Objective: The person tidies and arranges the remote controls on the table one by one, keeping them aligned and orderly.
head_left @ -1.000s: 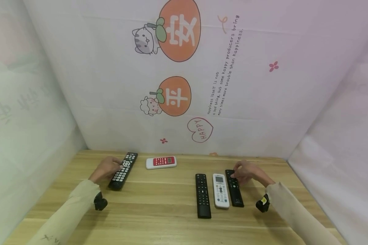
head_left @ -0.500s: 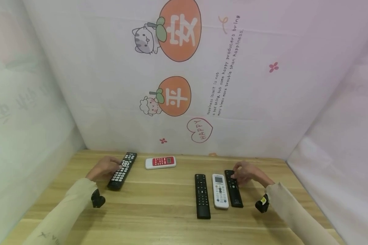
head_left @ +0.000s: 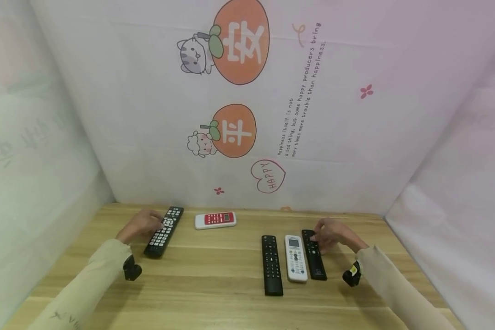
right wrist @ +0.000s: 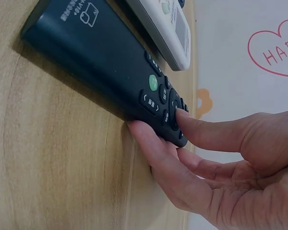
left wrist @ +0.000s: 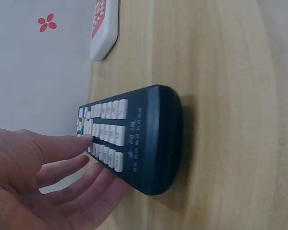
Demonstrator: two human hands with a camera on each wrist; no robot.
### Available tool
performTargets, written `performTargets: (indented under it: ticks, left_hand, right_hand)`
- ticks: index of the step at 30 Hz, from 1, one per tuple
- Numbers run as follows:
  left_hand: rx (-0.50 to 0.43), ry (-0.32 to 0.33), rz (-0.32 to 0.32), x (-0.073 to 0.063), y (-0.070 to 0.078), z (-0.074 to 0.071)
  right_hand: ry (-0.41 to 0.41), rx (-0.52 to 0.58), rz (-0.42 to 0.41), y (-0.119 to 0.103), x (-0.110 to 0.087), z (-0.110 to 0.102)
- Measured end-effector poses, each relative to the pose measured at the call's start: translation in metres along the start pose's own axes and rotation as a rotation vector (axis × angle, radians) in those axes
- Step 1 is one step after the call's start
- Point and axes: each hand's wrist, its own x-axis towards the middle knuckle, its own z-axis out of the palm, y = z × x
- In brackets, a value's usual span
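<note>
On the left of the table, my left hand (head_left: pixel 141 224) pinches a black remote control with white buttons (head_left: pixel 160 246). Its thumb lies over the buttons and the other fingers sit along the side in the left wrist view; the near end (left wrist: pixel 156 139) casts a shadow on the wood. At the right, my right hand (head_left: pixel 333 234) grips the far end of a slim black remote control (head_left: pixel 318 268). In the right wrist view the thumb presses near the round pad, below a green button (right wrist: pixel 153 82), with fingers at the edge. A white remote control with a screen (head_left: pixel 296 271) lies close beside it.
Left of the white remote lies another black remote control (head_left: pixel 274 283). A white remote with a red face (head_left: pixel 216 220) lies crosswise near the back wall (head_left: pixel 338 183). White printed sheets enclose the wooden table (head_left: pixel 198 293) at the back and both sides.
Both hands stay on their remotes and nothing on the table has clearly moved. The left forearm has shifted slightly left since the first frame; the head view has drifted a little.
</note>
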Motion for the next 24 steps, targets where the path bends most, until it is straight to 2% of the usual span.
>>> performTargets:
  ticks: [7,12,19,24]
  left_hand:
    - [0.079,0.048,0.074,0.001,-0.002,0.003]
    - [0.126,0.115,0.137,0.004,-0.001,0.011]
    - [0.157,0.199,0.314,0.014,0.012,0.028]
    - [0.176,0.196,0.412,0.019,0.021,0.036]
  right_hand:
    - [0.001,-0.003,0.0,0.001,0.002,0.001]
    - [-0.012,-0.022,0.009,-0.001,0.003,-0.001]
    - [-0.015,-0.038,0.03,-0.004,0.002,-0.002]
    - [-0.02,-0.038,0.034,-0.004,0.003,-0.002]
